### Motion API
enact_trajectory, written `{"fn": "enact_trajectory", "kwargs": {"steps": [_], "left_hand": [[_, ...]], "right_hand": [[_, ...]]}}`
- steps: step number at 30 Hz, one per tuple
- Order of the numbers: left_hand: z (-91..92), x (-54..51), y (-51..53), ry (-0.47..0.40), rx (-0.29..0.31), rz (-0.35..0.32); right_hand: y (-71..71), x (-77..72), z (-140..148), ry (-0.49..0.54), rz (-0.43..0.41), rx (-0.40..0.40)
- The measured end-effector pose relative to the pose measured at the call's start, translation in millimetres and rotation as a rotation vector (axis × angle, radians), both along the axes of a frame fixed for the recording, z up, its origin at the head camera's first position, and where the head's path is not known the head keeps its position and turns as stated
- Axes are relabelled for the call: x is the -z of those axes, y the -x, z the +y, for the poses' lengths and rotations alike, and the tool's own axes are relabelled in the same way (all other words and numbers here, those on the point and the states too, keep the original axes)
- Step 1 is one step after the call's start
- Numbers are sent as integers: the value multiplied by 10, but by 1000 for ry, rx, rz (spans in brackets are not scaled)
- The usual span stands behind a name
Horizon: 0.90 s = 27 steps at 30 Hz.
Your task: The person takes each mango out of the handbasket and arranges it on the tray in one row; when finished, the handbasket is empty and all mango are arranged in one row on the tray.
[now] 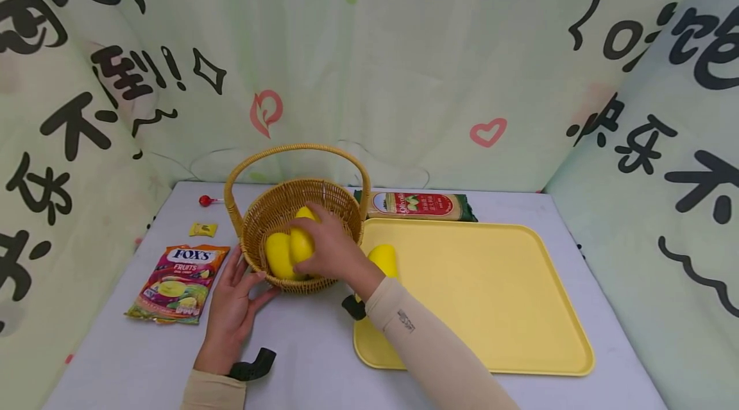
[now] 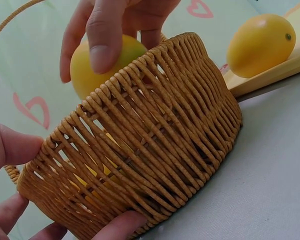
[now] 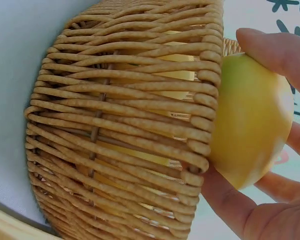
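Observation:
A wicker basket (image 1: pixel 300 195) with a tall handle holds several yellow mangoes (image 1: pixel 280 256). My right hand (image 1: pixel 331 246) reaches over its rim and grips one mango (image 3: pixel 252 120), thumb on one side and fingers on the other. In the left wrist view that mango (image 2: pixel 82 70) is at the rim, in the right hand (image 2: pixel 117 25). My left hand (image 1: pixel 228 310) holds the basket's near left side, thumb (image 2: pixel 20 145) at the rim and fingers low on the wicker (image 2: pixel 155 135). Another mango (image 1: pixel 383 259) lies on the yellow tray (image 1: pixel 479 294), partly behind my right forearm.
Left of the basket lie a red lollipop (image 1: pixel 206 201), a small yellow packet (image 1: pixel 203 230) and a Fox's candy bag (image 1: pixel 180 285). A long package with a red label (image 1: pixel 421 205) lies behind the tray. Curtains with printed writing stand around the table.

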<state>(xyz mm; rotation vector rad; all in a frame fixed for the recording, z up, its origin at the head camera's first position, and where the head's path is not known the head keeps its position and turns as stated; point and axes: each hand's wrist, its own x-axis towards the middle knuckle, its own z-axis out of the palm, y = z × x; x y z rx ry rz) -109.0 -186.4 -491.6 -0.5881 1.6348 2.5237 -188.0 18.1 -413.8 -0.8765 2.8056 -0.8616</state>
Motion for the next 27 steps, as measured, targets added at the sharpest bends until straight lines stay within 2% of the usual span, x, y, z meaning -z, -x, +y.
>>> {"fn": "enact_trajectory", "kwargs": {"steps": [12, 27], "left_hand": [[1, 0, 5, 0, -4, 0], [12, 8, 10, 20, -10, 13]], "right_hand": [[-78, -22, 166, 84, 13, 3], [-296, -97, 510, 235, -16, -6]]}}
